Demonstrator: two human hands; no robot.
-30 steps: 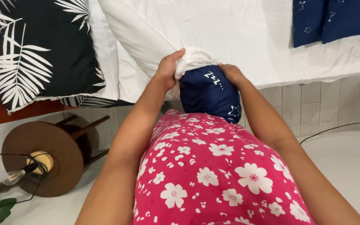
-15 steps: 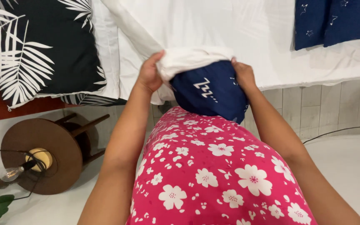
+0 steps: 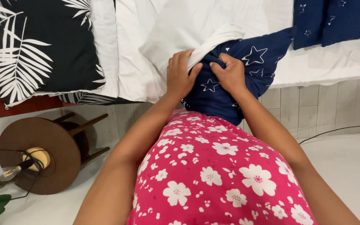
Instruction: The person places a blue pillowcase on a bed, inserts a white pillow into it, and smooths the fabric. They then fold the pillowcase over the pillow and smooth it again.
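Note:
A navy blue pillowcase with white stars [image 3: 251, 71] covers part of a white pillow [image 3: 188, 29] at the bed's edge, right in front of me. My left hand [image 3: 180, 75] grips the white pillow's lower edge where it meets the navy fabric. My right hand [image 3: 230, 75] is closed on the bunched navy pillowcase beside it. The two hands are almost touching. The pillow's lower end is hidden inside the case and behind my pink flowered garment.
A black pillow with white leaf print [image 3: 34, 50] lies on the bed at left. More navy star fabric [image 3: 334, 21] lies at top right on the white sheet [image 3: 334, 62]. A round wooden stool [image 3: 42, 154], a bulb lamp [image 3: 9, 173] and a cable [image 3: 338, 129] are on the floor.
The pillow has been lifted up onto the bed edge. Both hands moved closer together at its middle, and more of the navy starred case shows spread to the right.

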